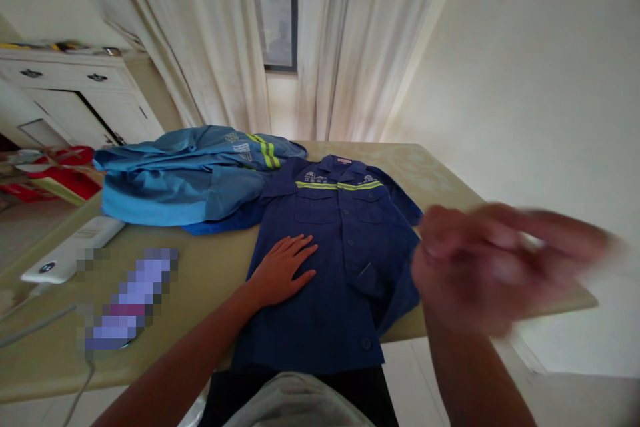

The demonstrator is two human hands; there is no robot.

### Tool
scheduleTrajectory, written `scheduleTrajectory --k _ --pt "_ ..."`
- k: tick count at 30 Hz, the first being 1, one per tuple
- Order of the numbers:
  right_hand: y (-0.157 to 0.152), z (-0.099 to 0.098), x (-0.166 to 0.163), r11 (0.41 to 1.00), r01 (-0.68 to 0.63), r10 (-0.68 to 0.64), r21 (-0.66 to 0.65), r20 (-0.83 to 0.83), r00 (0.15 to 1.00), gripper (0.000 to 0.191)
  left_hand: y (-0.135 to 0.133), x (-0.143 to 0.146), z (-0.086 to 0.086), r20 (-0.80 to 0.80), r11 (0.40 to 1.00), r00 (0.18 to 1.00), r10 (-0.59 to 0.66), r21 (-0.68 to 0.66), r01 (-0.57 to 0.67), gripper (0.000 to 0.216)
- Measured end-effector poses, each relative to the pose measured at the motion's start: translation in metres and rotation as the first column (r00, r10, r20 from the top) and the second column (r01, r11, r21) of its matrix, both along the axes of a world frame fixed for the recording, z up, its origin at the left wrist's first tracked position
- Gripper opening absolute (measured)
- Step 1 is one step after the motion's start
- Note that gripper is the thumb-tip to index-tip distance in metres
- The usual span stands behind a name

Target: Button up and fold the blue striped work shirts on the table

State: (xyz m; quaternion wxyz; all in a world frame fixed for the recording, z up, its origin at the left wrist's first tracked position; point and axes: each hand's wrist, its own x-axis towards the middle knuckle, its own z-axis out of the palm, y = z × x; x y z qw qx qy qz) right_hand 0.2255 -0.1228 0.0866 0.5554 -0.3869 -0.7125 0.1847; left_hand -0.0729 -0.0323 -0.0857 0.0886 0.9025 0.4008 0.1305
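Observation:
A navy blue work shirt (323,317) lies front up on the table, collar away from me. Across its chest runs a yellow-and-grey reflective stripe, with white lettering above. My left hand (283,270) rests flat on the shirt's left front, fingers spread. Raised above the shirt's right side is my right hand (480,260), smeared by motion. Its fingers look bent, but whether anything is in them I cannot make out. One shirt sleeve (403,287) is folded down along the right side, its cuff partly on the front.
Light blue work clothes (185,183) with reflective stripes lie heaped at the back left of the table (200,280). Nearer are a white device (75,250), a pixelated phone-like object (133,300) and a cable (80,390). Curtains (210,33) hang behind; a wall (545,113) stands right.

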Motion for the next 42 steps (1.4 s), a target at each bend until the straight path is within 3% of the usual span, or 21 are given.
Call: scheduleTrajectory --k 1,2,4,6,8,11,15,18,21,25,29,35,42 --pt "0.045 -0.011 -0.016 0.990 0.131 -0.128 0.045 -0.055 0.990 0.033 0.000 0.000 0.000 0.004 1.000 1.000 0.005 0.003 -0.005 0.061" --pt "0.090 -0.025 -0.030 0.973 0.232 -0.231 0.007 -0.032 0.972 0.035 0.000 0.000 0.001 0.006 1.000 1.000 0.020 0.013 -0.020 0.063" --pt "0.167 -0.059 -0.051 0.934 0.317 -0.261 -0.163 0.290 0.921 0.037 -0.001 0.001 0.000 0.003 0.996 0.997 0.074 0.046 -0.074 0.067" --pt "0.215 -0.092 -0.060 0.824 0.488 -0.241 -0.288 0.601 0.762 0.044 -0.004 0.000 -0.003 -0.017 0.989 0.991 0.131 0.070 -0.129 0.069" --pt "0.233 -0.117 -0.060 0.742 0.612 -0.215 -0.275 0.766 0.605 0.049 -0.011 -0.003 -0.006 -0.048 0.986 0.987 0.154 0.073 -0.150 0.069" --pt "0.230 -0.135 -0.053 0.727 0.644 -0.170 -0.239 0.845 0.506 0.030 -0.030 -0.010 -0.006 -0.091 0.987 0.984 0.150 0.066 -0.145 0.069" --pt "0.221 -0.141 -0.045 0.738 0.625 -0.145 -0.254 0.845 0.515 0.024 -0.041 -0.009 0.015 -0.167 0.987 0.973 0.160 0.034 -0.157 0.068" --pt "0.221 -0.151 -0.044 0.733 0.636 -0.215 -0.241 0.805 0.553 0.029 -0.013 0.014 0.040 -0.189 0.988 0.970 0.153 0.000 -0.156 0.046" --pt "0.225 -0.162 -0.042 0.715 0.644 -0.267 -0.271 0.746 0.610 0.025 0.046 0.054 0.051 -0.064 0.992 0.990 0.126 -0.020 -0.128 0.034" --pt "0.232 -0.171 -0.033 0.726 0.596 -0.313 -0.344 0.606 0.731 0.024 0.131 0.107 0.039 0.116 0.973 0.966 0.231 -0.043 -0.228 0.027" --pt "0.237 -0.177 -0.022 0.765 0.534 -0.304 -0.359 0.530 0.792 0.024 0.178 0.133 0.015 0.211 0.971 0.948 0.237 -0.017 -0.239 0.025" --pt "0.244 -0.187 -0.016 0.832 0.393 -0.263 -0.391 0.346 0.901 0.019 0.189 0.129 -0.013 0.415 0.970 0.890 0.187 0.064 -0.234 0.022" --pt "0.245 -0.183 -0.019 0.796 0.463 -0.299 -0.389 0.413 0.861 0.018 0.194 0.127 -0.014 0.406 0.984 0.899 0.165 -0.011 -0.176 0.023"
